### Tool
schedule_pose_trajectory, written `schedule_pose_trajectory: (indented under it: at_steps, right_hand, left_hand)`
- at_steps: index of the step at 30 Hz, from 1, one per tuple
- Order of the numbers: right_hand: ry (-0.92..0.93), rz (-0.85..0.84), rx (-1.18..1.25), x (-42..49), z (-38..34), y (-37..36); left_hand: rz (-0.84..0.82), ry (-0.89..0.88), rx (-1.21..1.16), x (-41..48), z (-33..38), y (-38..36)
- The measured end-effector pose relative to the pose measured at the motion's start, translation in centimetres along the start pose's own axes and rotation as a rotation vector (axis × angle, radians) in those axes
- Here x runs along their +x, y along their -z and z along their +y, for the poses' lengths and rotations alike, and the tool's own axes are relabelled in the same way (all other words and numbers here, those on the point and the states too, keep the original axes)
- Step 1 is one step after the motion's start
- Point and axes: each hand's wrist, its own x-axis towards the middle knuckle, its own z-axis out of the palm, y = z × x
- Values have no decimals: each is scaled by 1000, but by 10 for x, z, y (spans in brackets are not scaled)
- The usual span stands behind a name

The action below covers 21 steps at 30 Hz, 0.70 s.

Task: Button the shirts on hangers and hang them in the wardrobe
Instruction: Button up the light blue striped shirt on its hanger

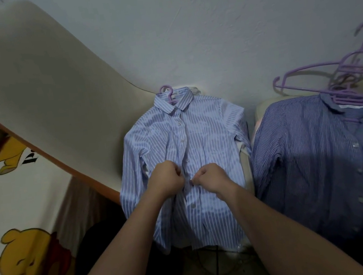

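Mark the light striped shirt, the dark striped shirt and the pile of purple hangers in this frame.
light striped shirt (207,129): head view, on the chest panel beside the button placket.
dark striped shirt (313,153): head view, on the front panel.
purple hanger pile (350,98): head view, on the stacked bars over the dark collar.

White surface bears light shirt and dark shirt.

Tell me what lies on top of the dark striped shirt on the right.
Several purple hangers lie tangled on the dark shirt near its collar. Their number, and whether one sits inside the shirt, the pile hides.
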Motion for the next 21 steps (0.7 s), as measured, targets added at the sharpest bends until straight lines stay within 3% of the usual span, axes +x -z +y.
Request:
schedule_pose_trajectory:
  at_steps: [13,21]
  right_hand:
    - [-2,-3,61,6,2,0]
    - [25,-53,142,-3,2,3]
  left_hand:
    - [105,118,-354,-11,-7,-39]
    - [98,154,-396,-12,-6,-45]
